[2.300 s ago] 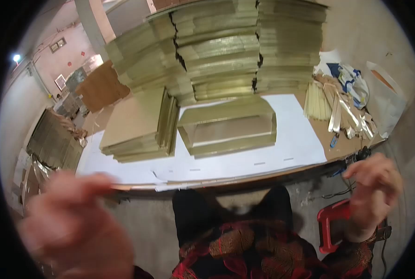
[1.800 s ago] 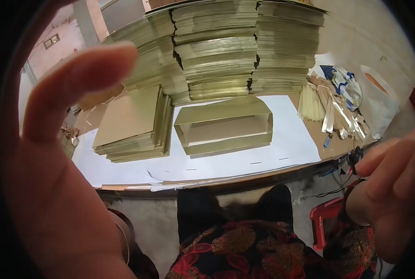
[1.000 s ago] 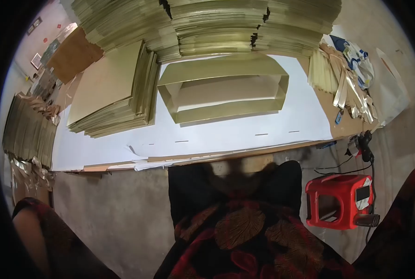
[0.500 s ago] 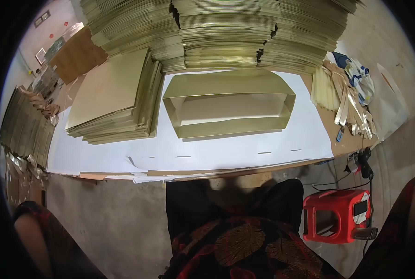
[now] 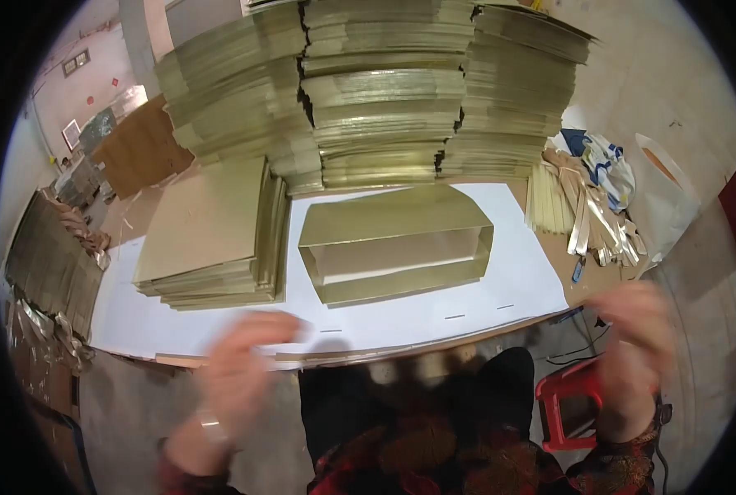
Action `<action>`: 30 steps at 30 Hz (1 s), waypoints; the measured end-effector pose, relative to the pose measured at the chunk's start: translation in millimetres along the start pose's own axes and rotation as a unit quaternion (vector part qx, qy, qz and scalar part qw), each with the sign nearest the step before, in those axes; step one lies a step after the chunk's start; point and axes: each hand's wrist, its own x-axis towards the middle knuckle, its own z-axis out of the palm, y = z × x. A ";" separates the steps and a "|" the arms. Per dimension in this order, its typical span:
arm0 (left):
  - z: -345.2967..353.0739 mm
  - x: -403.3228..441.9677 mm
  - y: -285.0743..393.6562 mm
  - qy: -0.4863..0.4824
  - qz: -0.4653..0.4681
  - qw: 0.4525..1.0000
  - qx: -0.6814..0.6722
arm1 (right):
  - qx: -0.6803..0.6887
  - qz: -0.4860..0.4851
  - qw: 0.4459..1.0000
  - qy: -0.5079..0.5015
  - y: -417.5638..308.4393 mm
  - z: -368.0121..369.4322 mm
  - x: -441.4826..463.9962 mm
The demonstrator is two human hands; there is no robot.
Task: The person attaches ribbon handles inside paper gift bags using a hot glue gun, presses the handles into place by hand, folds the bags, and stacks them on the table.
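Observation:
A gold, open-centred cardboard box frame stands on its side on the white sheet. To its left lies a pile of flat gold-and-tan cardboard pieces. My left hand, with a band at the wrist, hovers by the table's front edge, nearest that pile. Over at the right, my right hand is raised above the red stool, near the table's front corner. Motion smears the fingers of both hands, and I see nothing distinct in either.
Tall stacks of flat gold cardboard line the table's back. Tan ribbons and a small blue cutter lie at the right end. A red stool stands below. More bundled cardboard is at far left.
Both hands have risen into view from the lower sides, towards the table's front edge. The camera has tilted up, so the table appears lower. The box frame stays put on the sheet.

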 end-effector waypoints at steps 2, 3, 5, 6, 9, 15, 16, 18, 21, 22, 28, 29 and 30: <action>49.7 -9.3 -53.5 -0.085 -0.089 0.991 0.055 | 0.096 0.220 0.968 -0.077 42.8 47.1 -42.7; 70.6 -10.7 -78.0 -0.108 -0.060 0.989 0.087 | 0.072 0.227 0.961 -0.140 61.1 72.1 -70.2; 99.8 3.7 -107.2 -0.126 -0.018 0.985 0.118 | 0.076 0.200 0.929 -0.303 67.8 101.9 -116.4; 111.2 18.3 -116.2 -0.155 0.013 0.957 0.243 | 0.085 0.158 0.914 -0.363 76.1 117.8 -147.6; 138.5 38.2 -152.1 -0.259 -0.016 0.883 0.391 | 0.305 0.227 0.813 -0.442 112.1 184.9 -321.6; 147.7 20.5 -186.0 -0.337 -0.119 0.834 0.420 | 0.260 0.419 0.705 -0.511 92.9 166.8 -310.6; 147.3 22.3 -185.2 -0.338 -0.108 0.834 0.422 | 0.217 0.393 0.744 -0.496 93.4 169.2 -302.2; 149.0 22.0 -183.3 -0.340 -0.120 0.827 0.432 | 0.080 0.311 0.833 -0.451 96.1 171.0 -290.1; 149.2 18.6 -186.7 -0.330 -0.107 0.829 0.438 | 0.031 0.282 0.869 -0.406 143.4 185.1 -266.7; 150.7 17.0 -190.2 -0.325 -0.099 0.828 0.447 | 0.004 0.215 0.881 -0.422 148.1 192.7 -272.6; 149.9 18.3 -186.5 -0.323 -0.101 0.835 0.434 | 0.153 0.180 0.808 -0.540 113.0 165.1 -226.6; 150.7 18.3 -184.6 -0.321 -0.106 0.837 0.430 | 0.156 0.178 0.839 -0.490 128.6 148.9 -204.5; 152.0 19.2 -182.8 -0.323 -0.103 0.838 0.428 | 0.156 0.174 0.867 -0.440 144.2 132.7 -182.5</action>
